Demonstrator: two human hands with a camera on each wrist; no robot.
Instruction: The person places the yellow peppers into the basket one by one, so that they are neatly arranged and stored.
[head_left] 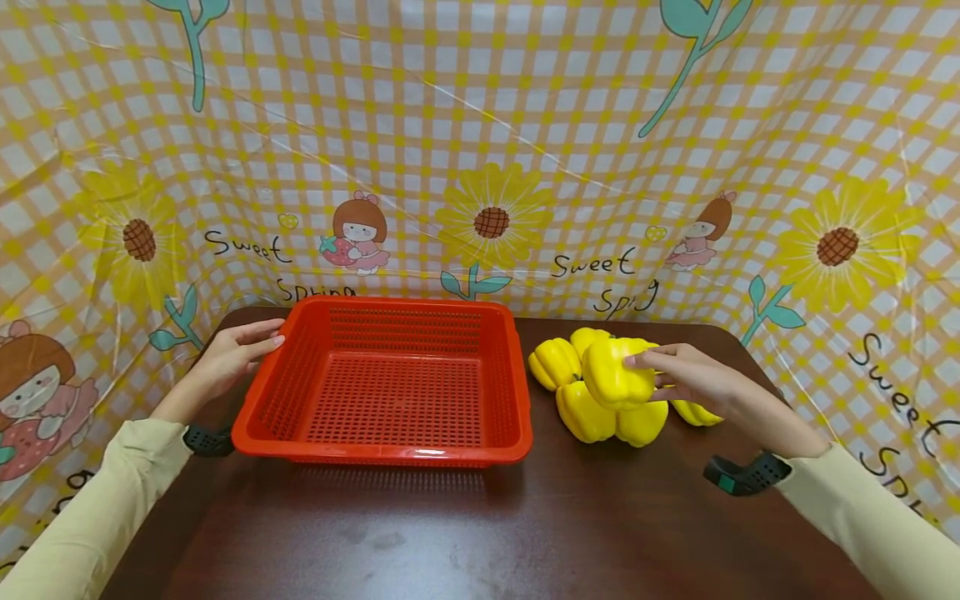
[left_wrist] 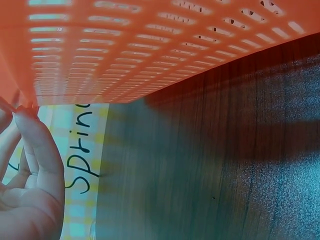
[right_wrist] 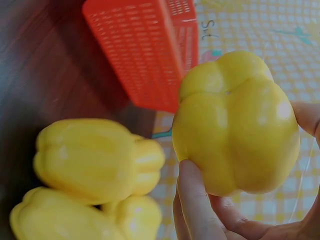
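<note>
A yellow bell pepper [head_left: 618, 379] is held up by my right hand [head_left: 693, 375], thumb on one side and fingers on the other. In the right wrist view the lobed end of this held pepper [right_wrist: 235, 130] faces the camera. Below and around it, several more yellow bell peppers [head_left: 585, 414] are grouped on the table, one of them partly behind the right hand. At the left, a red perforated plastic basket [head_left: 397, 454] has nothing in it. My left hand [head_left: 232, 362] pinches its left rim, and the left wrist view shows the thumb and fingers [left_wrist: 40, 150] meeting at that edge.
The dark brown table [head_left: 375, 533] carries the basket and the peppers. Behind and on both sides hangs a checked cloth [head_left: 420, 125] with sunflowers and lettering, close to the table's far edge. Dark straps [head_left: 746, 475] sit on both wrists.
</note>
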